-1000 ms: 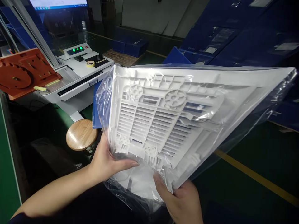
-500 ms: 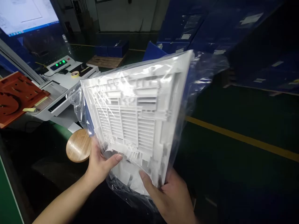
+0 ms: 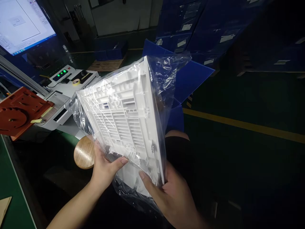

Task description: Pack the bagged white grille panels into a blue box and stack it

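- The floor is dark green, with a yellow line running across it on the right.
- A pale wall closes off the back of the room.
- Tall stacks of blue boxes with white labels stand at upper right.
- A wooden pallet lies on the floor toward the back, beside low blue cartons.
- At left, a lit screen hangs over a white workbench.
- A round wooden stool stands just below the workbench.
- A green table fills the lower left edge.
- Light is dim, the far right nearly black.
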Action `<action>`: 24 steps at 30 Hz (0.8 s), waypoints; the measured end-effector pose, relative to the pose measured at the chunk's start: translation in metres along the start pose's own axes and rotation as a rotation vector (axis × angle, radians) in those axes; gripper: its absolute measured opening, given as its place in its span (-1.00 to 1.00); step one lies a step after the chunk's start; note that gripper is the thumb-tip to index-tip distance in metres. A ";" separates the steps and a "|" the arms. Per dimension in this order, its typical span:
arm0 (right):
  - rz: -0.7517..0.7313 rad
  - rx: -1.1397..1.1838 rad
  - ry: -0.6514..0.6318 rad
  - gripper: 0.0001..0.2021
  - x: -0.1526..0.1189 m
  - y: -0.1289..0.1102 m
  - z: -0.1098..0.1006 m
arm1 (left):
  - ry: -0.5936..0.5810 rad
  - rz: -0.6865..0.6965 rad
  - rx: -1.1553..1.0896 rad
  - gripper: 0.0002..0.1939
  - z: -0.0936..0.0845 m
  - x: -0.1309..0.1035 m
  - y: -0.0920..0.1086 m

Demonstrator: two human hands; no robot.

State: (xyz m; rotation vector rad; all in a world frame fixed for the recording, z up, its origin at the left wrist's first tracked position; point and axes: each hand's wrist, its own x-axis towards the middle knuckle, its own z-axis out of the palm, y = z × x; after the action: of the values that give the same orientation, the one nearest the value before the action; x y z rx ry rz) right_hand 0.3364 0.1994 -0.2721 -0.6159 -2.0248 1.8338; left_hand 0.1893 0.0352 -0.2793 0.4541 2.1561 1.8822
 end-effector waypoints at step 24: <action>-0.041 -0.078 0.062 -0.43 0.032 0.016 -0.042 | -0.165 0.060 0.015 -0.29 0.010 -0.023 0.003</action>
State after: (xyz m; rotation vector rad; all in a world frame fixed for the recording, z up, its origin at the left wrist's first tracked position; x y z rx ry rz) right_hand 0.3323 0.2529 -0.2844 -0.6400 -2.0614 1.6984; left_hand 0.2143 0.0358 -0.2781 0.6594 2.0722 1.7918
